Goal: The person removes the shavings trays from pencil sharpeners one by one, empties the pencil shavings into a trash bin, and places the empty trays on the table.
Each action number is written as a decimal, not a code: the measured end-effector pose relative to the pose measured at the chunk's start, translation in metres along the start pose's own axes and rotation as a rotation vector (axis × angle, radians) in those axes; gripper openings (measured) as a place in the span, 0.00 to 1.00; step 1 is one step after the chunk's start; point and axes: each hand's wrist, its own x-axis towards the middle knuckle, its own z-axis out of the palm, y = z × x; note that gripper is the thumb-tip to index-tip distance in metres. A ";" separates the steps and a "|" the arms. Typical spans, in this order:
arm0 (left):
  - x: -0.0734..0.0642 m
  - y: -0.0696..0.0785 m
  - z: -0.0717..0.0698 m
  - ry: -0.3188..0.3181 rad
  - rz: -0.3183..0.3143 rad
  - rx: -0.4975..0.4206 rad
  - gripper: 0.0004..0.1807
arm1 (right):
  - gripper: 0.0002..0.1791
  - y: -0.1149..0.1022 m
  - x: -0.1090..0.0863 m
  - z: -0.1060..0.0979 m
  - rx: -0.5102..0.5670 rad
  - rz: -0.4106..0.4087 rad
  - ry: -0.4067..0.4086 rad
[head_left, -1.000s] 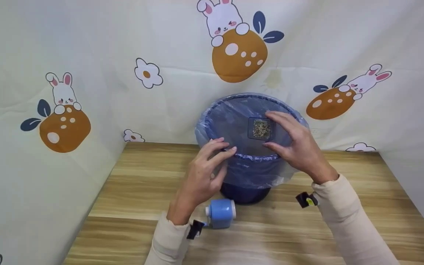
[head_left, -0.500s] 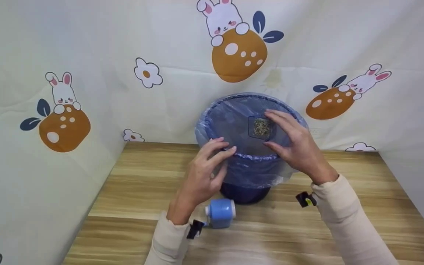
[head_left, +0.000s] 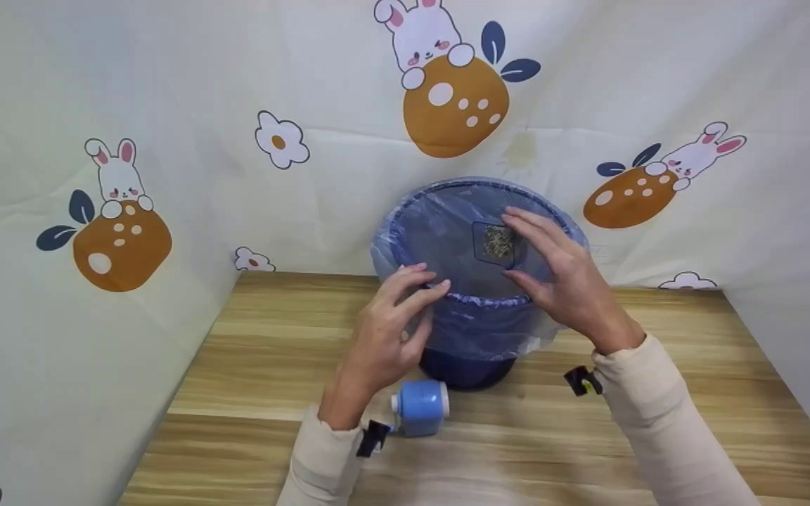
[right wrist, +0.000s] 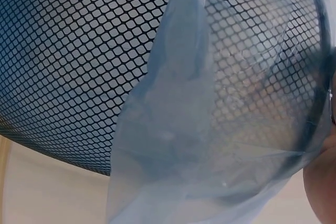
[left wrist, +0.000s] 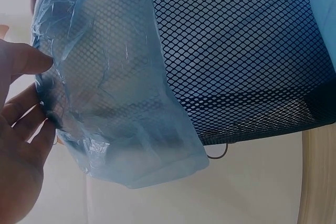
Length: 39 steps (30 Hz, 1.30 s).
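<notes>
My right hand (head_left: 570, 284) pinches a small clear shavings drawer (head_left: 478, 242) between thumb and fingers, over the mouth of a mesh trash bin (head_left: 465, 372). Pencil shavings (head_left: 498, 241) fill part of the drawer. A translucent blue bag (head_left: 440, 211) lines the bin and folds down over its outside. My left hand (head_left: 391, 330) grips the bin's near left rim. In the left wrist view its thumb (left wrist: 34, 59) and fingers lie against the bagged rim. The right wrist view shows mostly bag and mesh (right wrist: 79, 51), with the drawer out of sight.
A blue pencil sharpener (head_left: 422, 407) stands on the wood-grain table (head_left: 264, 351), in front of the bin and close to my left wrist. Patterned cloth (head_left: 335, 84) with rabbits rises behind and at both sides.
The drawer tilts slightly more, and my right fingertips have shifted a little up and left. My left hand, the bin and the sharpener stay put.
</notes>
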 end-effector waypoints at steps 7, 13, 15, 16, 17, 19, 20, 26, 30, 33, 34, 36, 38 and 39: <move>0.000 0.000 0.000 0.003 -0.001 0.004 0.22 | 0.42 0.000 -0.001 0.000 -0.016 -0.012 0.002; 0.000 0.001 0.000 -0.002 -0.008 0.011 0.22 | 0.41 -0.002 -0.001 0.000 -0.022 -0.026 0.001; -0.001 0.001 0.000 -0.008 -0.015 0.015 0.22 | 0.41 -0.002 -0.001 0.000 -0.026 -0.028 -0.001; -0.001 0.001 0.000 -0.011 -0.018 0.019 0.22 | 0.41 -0.002 -0.001 0.000 -0.029 -0.029 -0.001; -0.001 0.001 0.000 -0.012 -0.018 0.020 0.22 | 0.41 -0.001 -0.001 0.000 -0.030 -0.029 -0.001; -0.001 0.001 0.000 -0.013 -0.018 0.018 0.22 | 0.41 -0.001 -0.001 0.001 -0.029 -0.029 0.002; -0.001 0.001 0.000 -0.013 -0.017 0.017 0.22 | 0.41 -0.001 -0.001 0.001 -0.028 -0.028 0.002; 0.000 0.000 0.000 -0.013 -0.007 0.012 0.21 | 0.41 -0.001 -0.001 0.001 -0.018 -0.031 0.005; 0.000 0.000 -0.001 -0.014 -0.008 0.013 0.21 | 0.41 -0.001 -0.001 0.000 -0.018 -0.028 0.001; 0.000 0.001 -0.001 -0.014 -0.011 0.011 0.21 | 0.41 -0.002 0.000 -0.001 -0.022 -0.025 -0.010; 0.000 0.001 -0.001 -0.015 -0.013 0.010 0.21 | 0.41 -0.003 0.000 -0.002 -0.024 -0.025 -0.012; 0.000 0.001 -0.001 -0.018 -0.016 0.009 0.21 | 0.40 -0.003 0.000 -0.002 -0.027 -0.025 -0.016; 0.000 0.001 -0.001 -0.022 -0.020 0.010 0.21 | 0.40 -0.004 0.000 -0.002 -0.030 -0.025 -0.017; 0.000 0.001 -0.001 -0.025 -0.023 0.011 0.21 | 0.39 -0.004 0.000 -0.002 -0.032 -0.026 -0.017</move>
